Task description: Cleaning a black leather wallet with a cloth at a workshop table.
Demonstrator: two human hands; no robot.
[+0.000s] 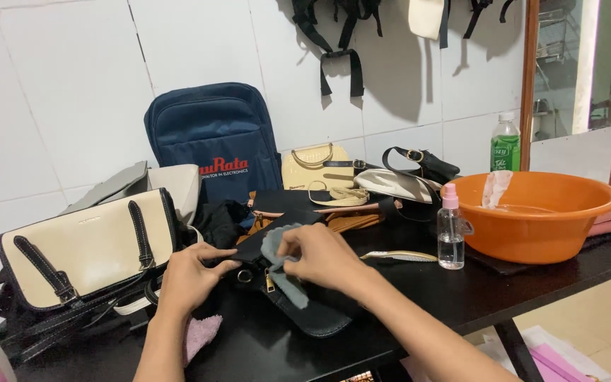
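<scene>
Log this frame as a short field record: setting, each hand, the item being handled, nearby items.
setting: black table against a white tiled wall
left hand: steadies the black bag at its upper edge
right hand: presses a grey cloth onto the black bag
near left: cream bag with black straps, pink cloth
near right: clear spray bottle, orange basin, green bottle
behind: navy backpack
</scene>
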